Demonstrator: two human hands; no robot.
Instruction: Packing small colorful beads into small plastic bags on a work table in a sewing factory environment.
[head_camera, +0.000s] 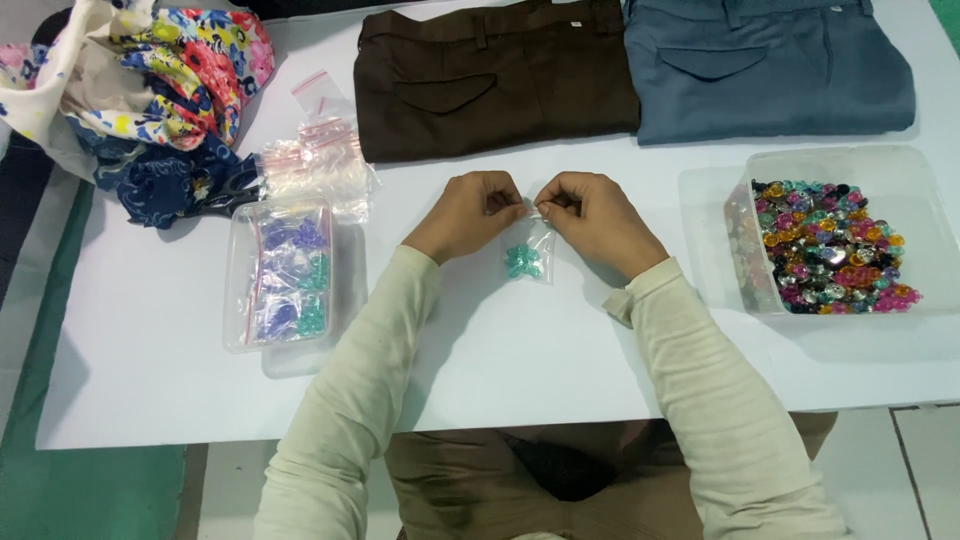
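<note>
Head camera view: your left hand (468, 212) and right hand (594, 217) meet near the middle of the white tabletop (500, 350), each pinching one side of the mouth of a small clear zip bag (528, 252). The fingers of both are curled tight on its top strip, and the bag hangs down between your wrists with a cluster of teal beads (522, 262) sitting at its bottom. Whether the strip is pressed fully closed you cannot tell from here.

Judging by how things lie, the work looks only partly done. A clear tray (282, 272) toward the left edge holds several filled bags of blue and teal beads, while the clear box (845, 165) by the right edge is heaped with mixed coloured beads (830, 245). A pile of empty zip bags (318, 160) lies just behind the tray.

Along the far edge lie folded brown trousers (490, 75) and folded blue-grey trousers (765, 65), side by side and touching. At the far left corner, floral cloth (150, 90) is bundled. Nothing lies between your hands and the tray or box.
</note>
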